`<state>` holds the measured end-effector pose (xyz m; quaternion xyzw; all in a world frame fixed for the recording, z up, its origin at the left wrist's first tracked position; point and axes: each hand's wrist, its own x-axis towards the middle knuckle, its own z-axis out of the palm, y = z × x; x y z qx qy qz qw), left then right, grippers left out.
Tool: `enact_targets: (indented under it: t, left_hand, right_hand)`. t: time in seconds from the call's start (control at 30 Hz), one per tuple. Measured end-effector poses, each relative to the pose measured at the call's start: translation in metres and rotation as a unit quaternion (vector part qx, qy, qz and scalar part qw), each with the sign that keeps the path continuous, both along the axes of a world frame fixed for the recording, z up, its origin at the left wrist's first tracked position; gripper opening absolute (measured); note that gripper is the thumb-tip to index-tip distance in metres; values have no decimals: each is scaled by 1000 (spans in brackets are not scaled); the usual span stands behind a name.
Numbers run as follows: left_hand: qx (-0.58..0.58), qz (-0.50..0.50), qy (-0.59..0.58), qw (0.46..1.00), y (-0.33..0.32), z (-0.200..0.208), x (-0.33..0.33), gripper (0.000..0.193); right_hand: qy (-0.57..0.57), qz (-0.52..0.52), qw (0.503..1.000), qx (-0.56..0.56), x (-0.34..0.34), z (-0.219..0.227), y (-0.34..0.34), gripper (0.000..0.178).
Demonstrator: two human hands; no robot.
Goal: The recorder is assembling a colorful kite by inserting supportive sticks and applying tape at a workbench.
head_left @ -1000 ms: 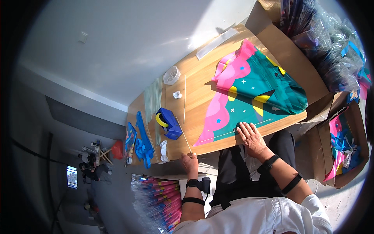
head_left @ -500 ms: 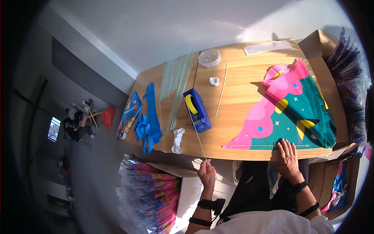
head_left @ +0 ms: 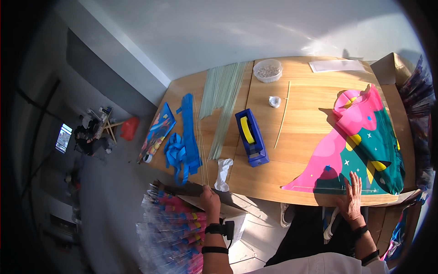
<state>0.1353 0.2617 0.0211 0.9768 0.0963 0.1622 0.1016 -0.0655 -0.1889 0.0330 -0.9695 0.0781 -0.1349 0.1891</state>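
My right hand [head_left: 351, 203] rests with outstretched fingers on the near edge of a pink and green printed plastic sheet [head_left: 315, 164], its far part rolled up. A thin pale stick [head_left: 315, 190] lies along that edge, running toward my right fingers. At the table's front edge, further left, my left hand [head_left: 210, 201] is closed around the near ends of some thin yellowish sticks [head_left: 203, 160]; how many it grips I cannot tell. Beside it are a crumpled white piece [head_left: 223, 175] and a bundle of blue strap [head_left: 187, 137]. A blue tape dispenser [head_left: 259, 153] with yellow tape stands mid-table.
Pale green rods [head_left: 223, 91] lie in a row at the back left, beside a clear tub [head_left: 268, 71] of small white pieces. A folded print [head_left: 157, 130] lies at the left edge. Below the table, wrapped pink goods [head_left: 173, 228] fill a box. Cardboard [head_left: 401, 109] borders the right side.
My left hand has moved left, from below the tape dispenser to the yellowish sticks. The thin stick it held near the dispenser no longer shows there. My right hand stays on the sheet.
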Motion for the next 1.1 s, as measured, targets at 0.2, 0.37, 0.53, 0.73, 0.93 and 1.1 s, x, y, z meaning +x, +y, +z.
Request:
enact_targets:
  t: [0.2, 0.37, 0.53, 0.73, 0.93, 1.1]
  left_hand:
    - [107, 5, 60, 992, 0, 21, 59, 19]
    - [-11, -167, -141, 976, -86, 69, 50, 18]
    - [-127, -374, -103, 913, -236, 47, 46, 33]
    - [-49, -199, 4, 979, -280, -6, 97, 34]
    - [-11, -206, 15, 978, -280, -29, 107, 13]
    - [-128, -222, 30, 966, -266, -13, 78, 12]
  right_hand:
    - [-35, -43, 997, 59, 11, -18, -8, 74]
    - [-55, -50, 996, 44, 12, -18, -9, 70]
    - [-52, -48, 996, 58, 16, -18, -7, 72]
    - [-57, -57, 994, 74, 15, -17, -10, 68]
    - [-72, -47, 994, 70, 15, -15, -11, 66]
    - [-118, -62, 972, 194, 27, -5, -7, 49]
